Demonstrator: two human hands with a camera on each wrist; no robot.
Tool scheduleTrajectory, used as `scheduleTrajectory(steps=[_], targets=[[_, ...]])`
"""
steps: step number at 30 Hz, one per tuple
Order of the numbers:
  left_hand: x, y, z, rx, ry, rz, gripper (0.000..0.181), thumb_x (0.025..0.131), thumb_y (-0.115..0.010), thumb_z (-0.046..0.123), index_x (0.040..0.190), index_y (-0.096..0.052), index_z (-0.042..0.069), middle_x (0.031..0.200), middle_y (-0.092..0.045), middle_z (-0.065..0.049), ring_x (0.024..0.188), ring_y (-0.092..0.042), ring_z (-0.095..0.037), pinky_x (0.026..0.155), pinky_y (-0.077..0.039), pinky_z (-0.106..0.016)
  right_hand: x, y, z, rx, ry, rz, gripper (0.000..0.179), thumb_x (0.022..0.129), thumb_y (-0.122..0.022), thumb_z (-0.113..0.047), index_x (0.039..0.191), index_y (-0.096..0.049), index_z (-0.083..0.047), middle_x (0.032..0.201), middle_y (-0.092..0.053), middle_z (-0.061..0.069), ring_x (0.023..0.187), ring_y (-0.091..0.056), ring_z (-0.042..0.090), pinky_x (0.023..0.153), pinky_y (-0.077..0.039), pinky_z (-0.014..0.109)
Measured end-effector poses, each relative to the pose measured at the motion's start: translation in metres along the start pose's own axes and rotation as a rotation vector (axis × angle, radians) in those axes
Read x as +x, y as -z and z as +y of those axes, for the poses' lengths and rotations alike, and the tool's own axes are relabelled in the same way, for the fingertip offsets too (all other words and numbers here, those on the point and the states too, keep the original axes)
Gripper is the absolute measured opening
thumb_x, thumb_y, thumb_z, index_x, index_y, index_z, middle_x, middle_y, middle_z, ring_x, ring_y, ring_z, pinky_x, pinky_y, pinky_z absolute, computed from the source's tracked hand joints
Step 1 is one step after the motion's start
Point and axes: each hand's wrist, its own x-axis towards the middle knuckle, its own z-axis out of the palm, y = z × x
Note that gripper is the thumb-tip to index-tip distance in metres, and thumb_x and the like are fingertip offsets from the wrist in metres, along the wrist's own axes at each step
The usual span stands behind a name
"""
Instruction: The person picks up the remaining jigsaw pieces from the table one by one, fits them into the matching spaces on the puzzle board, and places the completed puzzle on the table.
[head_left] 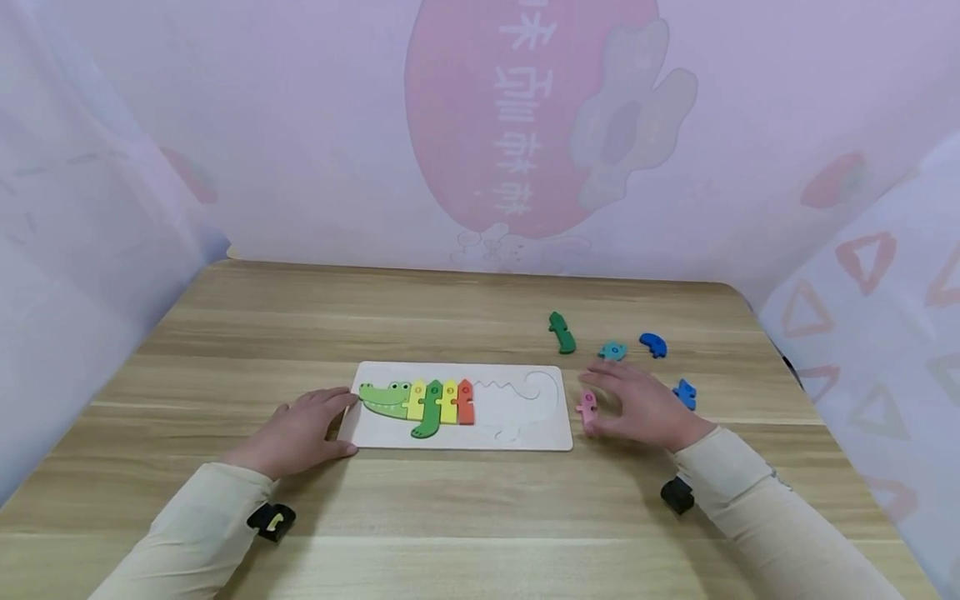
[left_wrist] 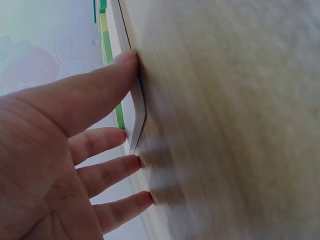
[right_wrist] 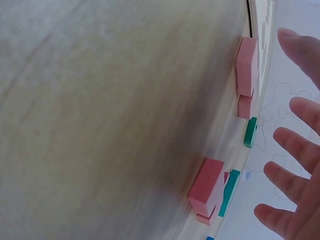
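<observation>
A pale wooden puzzle board [head_left: 517,429] bears a crocodile picture, with a light green head piece [head_left: 386,400] and yellow, green and orange-red body pieces at its left. My left hand [head_left: 300,429] touches the board's left end; in the left wrist view the thumb [left_wrist: 107,85] lies on its edge and the fingers are nearly straight. Right of the board, my right hand [head_left: 645,404] hovers with spread fingers around a pink puzzle piece [head_left: 588,407]. The right wrist view shows that pink piece and a darker pink piece [right_wrist: 207,187], both apart from the fingers.
Beyond the right hand lie a dark green piece [head_left: 561,333], a teal piece [head_left: 612,350] and a curved blue piece [head_left: 654,344]. Another blue piece [head_left: 685,394] lies beside the right wrist. A printed curtain hangs behind the wooden table [head_left: 450,517].
</observation>
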Motion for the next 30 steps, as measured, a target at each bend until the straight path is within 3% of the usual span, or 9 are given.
scheduleTrajectory(steps=[30], targets=[[0.0021,0.0004,-0.0005,0.013,0.001,-0.011,0.07,0.081,-0.077,0.034,0.135,-0.05,0.0,0.141,-0.045,-0.025,0.128,-0.041,-0.048,0.091,-0.03,-0.077,-0.0011,-0.0019,0.0011,-0.012,0.051,-0.019,0.052,0.082,-0.075,-0.039,0.126,-0.065,-0.013,0.138,-0.054,0.013,0.13,-0.045,0.036,0.104,-0.039,0.055]])
